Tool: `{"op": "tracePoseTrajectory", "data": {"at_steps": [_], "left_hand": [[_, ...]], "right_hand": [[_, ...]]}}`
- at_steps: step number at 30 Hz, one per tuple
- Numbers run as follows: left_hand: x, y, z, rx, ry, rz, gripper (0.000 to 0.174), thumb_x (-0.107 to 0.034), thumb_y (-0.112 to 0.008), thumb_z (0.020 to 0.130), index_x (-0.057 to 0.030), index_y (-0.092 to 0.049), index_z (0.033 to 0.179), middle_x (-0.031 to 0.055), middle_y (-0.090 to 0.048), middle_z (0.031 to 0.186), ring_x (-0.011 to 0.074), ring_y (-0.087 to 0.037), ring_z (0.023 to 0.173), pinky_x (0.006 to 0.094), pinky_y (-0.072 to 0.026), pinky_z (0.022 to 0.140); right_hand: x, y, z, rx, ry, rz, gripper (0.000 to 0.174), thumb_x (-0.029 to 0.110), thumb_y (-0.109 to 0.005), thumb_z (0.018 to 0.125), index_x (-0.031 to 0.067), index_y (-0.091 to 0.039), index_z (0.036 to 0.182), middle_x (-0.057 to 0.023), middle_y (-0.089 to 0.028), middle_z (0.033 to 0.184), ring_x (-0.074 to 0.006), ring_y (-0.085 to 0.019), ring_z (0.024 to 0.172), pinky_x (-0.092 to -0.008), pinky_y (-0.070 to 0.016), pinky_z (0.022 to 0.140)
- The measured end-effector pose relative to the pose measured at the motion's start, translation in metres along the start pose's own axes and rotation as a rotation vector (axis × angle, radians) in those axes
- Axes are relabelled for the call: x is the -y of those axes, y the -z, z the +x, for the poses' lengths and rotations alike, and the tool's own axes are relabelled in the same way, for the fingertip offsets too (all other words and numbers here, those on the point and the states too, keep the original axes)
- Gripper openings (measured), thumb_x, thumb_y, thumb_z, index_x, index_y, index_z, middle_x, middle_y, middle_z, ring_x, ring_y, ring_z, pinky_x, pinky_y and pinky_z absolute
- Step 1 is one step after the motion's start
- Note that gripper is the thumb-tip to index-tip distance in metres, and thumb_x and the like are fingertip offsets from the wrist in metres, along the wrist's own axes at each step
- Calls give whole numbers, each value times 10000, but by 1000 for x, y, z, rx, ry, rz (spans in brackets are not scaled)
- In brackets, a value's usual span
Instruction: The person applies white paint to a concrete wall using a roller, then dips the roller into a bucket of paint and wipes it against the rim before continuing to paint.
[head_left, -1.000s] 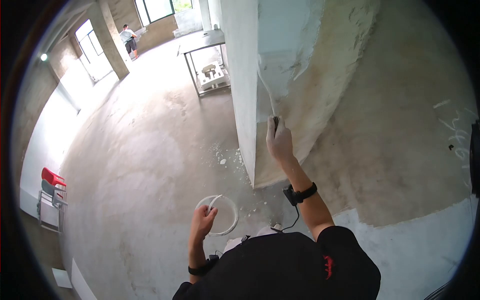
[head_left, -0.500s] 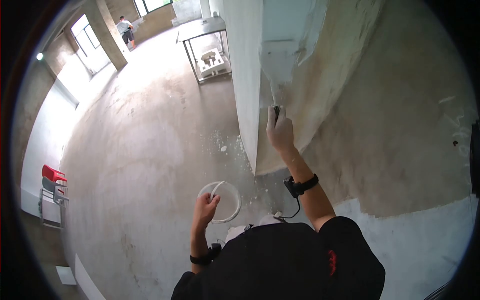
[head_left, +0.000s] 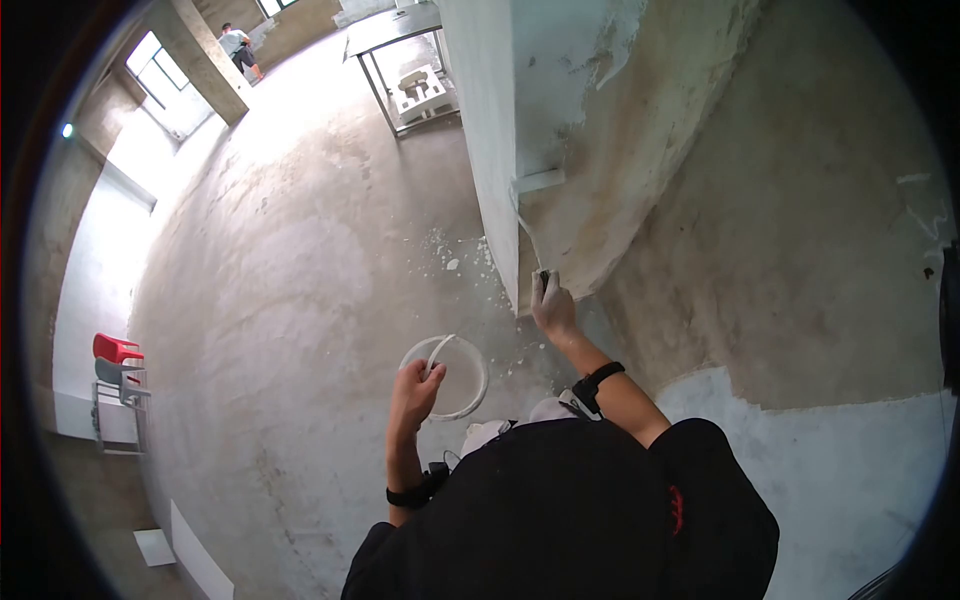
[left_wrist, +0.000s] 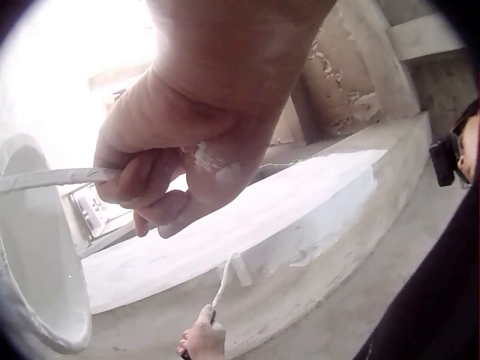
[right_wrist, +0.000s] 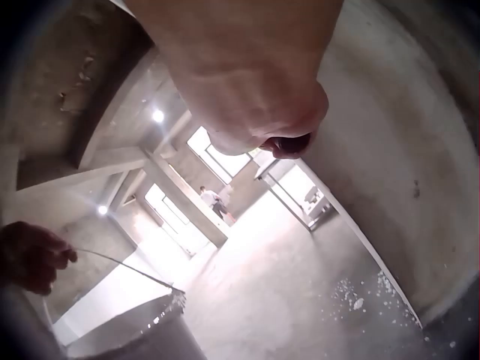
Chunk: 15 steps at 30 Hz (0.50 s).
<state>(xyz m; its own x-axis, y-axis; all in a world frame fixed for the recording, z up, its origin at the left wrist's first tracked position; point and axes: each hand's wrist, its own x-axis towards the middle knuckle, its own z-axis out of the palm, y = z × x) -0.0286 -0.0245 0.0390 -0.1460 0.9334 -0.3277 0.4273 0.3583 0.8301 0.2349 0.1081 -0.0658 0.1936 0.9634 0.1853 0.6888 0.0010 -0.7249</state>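
My right hand (head_left: 553, 308) grips the dark handle of a paint roller by the wall end. The roller's white sleeve (head_left: 538, 181) lies crosswise against the wall face at its corner edge, right under a pale coated patch (head_left: 545, 100). A thin, paint-covered rod (head_left: 529, 228) links handle and sleeve. My left hand (head_left: 413, 395) holds the bail of a white bucket (left_wrist: 52, 285), its fingers curled round it. The bucket hangs below that hand, and its pale inside shows in the left wrist view. White smears mark the left hand. In the right wrist view, the roller's sleeve is hidden.
White splatters (head_left: 452, 264) dot the floor beside the wall end. Farther back stands a metal table (head_left: 395, 35) with a white block-like object (head_left: 420, 95) on its lower shelf. Stacked chairs (head_left: 118, 365) are at far left. Another person (head_left: 238, 48) stands by the far wall.
The roller has come down the wall face, ending lower near the corner edge, and my right hand has dropped with it. My left hand keeps holding the bucket's bail. The head view has shifted.
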Motion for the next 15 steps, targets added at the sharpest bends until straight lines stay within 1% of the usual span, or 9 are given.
{"op": "tracePoseTrajectory", "data": {"at_steps": [3,6,9,10,12,13,15], "left_hand": [[2,-1,1,4,-28,8,296,-245,-643,851,48,-649,891,27,-527,614,104,-473,590,300,-393,546],[-8,-1,-2,26,-13,-11,286,-238,-640,859,46,-648,887,13,-528,619,93,-463,592,292,-387,542],[-9,-4,-3,19,10,-45,276,-230,-641,865,45,-646,884,-3,-522,622,84,-452,590,281,-380,535],[-8,-4,-3,18,10,-41,273,-227,-643,867,46,-644,884,-7,-518,622,81,-449,589,277,-378,533],[-6,-4,-1,15,7,-38,270,-223,-644,868,46,-643,884,-12,-514,622,78,-446,587,273,-376,531],[-4,-4,0,20,3,-35,271,-223,-645,868,47,-642,886,-13,-511,621,77,-445,587,271,-376,530],[-4,-3,0,23,-4,-32,272,-223,-647,868,47,-641,888,-13,-508,620,75,-443,586,269,-375,529]], "right_hand": [[-14,-12,-12,46,-54,-49,399,373,-412,976,-19,-479,1000,-300,-615,707,-486,-611,700,-554,-485,625],[-22,-15,-20,62,-61,-12,392,374,-405,977,-9,-482,1003,-305,-613,711,-493,-606,698,-559,-477,621],[-21,-13,-17,17,-25,-8,381,365,-403,979,-3,-492,1013,-296,-618,721,-488,-604,697,-558,-470,614],[-13,-8,-12,15,-24,-6,381,365,-403,979,-3,-492,1013,-296,-618,721,-488,-604,697,-558,-470,614],[8,6,2,-70,69,131,355,339,-424,978,-5,-502,1015,-276,-624,727,-475,-606,697,-542,-465,592],[19,15,12,-71,70,132,355,339,-424,978,-5,-502,1015,-276,-624,727,-475,-606,697,-542,-465,592],[46,33,34,-116,106,245,313,300,-460,971,-7,-510,1013,-258,-629,732,-464,-609,696,-522,-463,577]]}}
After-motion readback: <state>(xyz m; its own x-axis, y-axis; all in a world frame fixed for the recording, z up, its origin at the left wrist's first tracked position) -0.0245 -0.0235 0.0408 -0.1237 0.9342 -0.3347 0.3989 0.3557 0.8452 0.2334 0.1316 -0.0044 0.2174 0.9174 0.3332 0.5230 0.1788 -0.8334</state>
